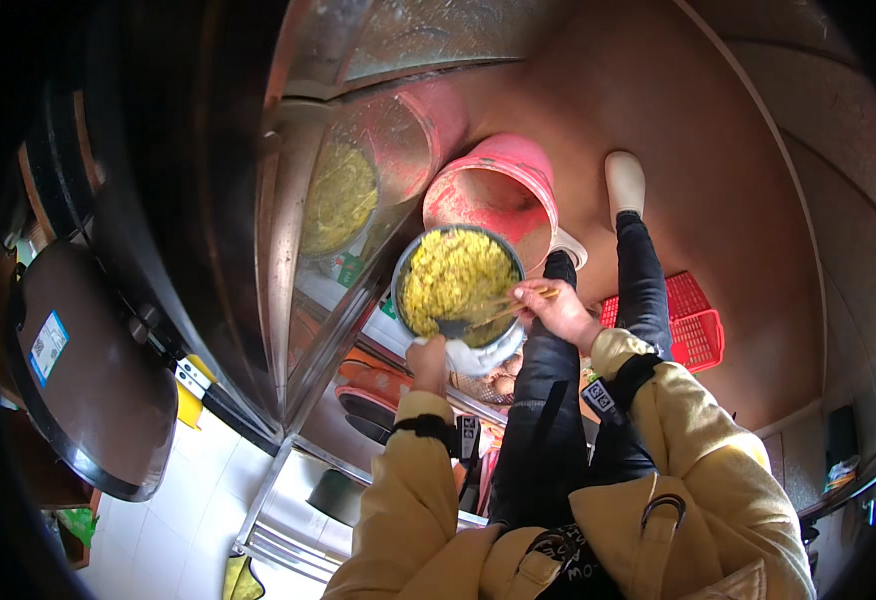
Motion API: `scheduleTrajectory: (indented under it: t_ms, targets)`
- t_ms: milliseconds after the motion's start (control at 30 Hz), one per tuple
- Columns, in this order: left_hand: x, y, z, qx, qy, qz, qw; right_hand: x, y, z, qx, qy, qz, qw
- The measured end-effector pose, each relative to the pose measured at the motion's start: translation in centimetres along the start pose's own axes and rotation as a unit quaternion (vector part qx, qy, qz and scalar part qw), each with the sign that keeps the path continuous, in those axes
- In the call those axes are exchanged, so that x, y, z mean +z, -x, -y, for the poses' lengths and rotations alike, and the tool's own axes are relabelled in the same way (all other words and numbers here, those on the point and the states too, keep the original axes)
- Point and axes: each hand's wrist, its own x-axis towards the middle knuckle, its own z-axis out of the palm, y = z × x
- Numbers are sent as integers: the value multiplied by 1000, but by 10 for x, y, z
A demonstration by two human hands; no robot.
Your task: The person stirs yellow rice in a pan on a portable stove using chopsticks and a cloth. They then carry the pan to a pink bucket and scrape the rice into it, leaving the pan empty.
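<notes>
A round dark pot [399, 301] holds a heap of yellow crumbly food [449, 274] that looks like scrambled egg or fried rice. My left hand [428, 364] grips the near rim of the pot through a white cloth [472, 360]. In my right hand [554, 309] is a pair of wooden chopsticks [505, 304], slightly blurred, their tips down in the food at the pot's right side. Just beyond the pot, partly behind it, a pink plastic bucket [532, 161] stands tilted with its stained mouth towards me.
Left of the pot runs a metal-framed reflective panel [348, 135]. Below it, a shelf frame [265, 487] holds pans [367, 405] and a dark green container [335, 496]. Red plastic baskets [697, 337] lie on the brown floor beside my leg. A dark lid-like panel [100, 375] is at far left.
</notes>
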Motion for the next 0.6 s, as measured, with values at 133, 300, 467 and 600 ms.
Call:
scheduleTrajectory:
  t_ms: [133, 300, 467, 600]
  targets:
    - [-16, 0, 34, -16, -127, -5, 992, 17, 8, -19, 46, 35, 5, 998]
    - [-4, -37, 88, 13, -258, 49, 965, 7, 3, -45, 57, 0, -31, 998]
    - [-9, -47, 90, 65, -306, 94, 945, -11, -1, -47, 62, 1, -24, 998]
    - [-2, -41, 54, -59, -50, 31, 996, -8, 3, -44, 29, -12, -20, 999]
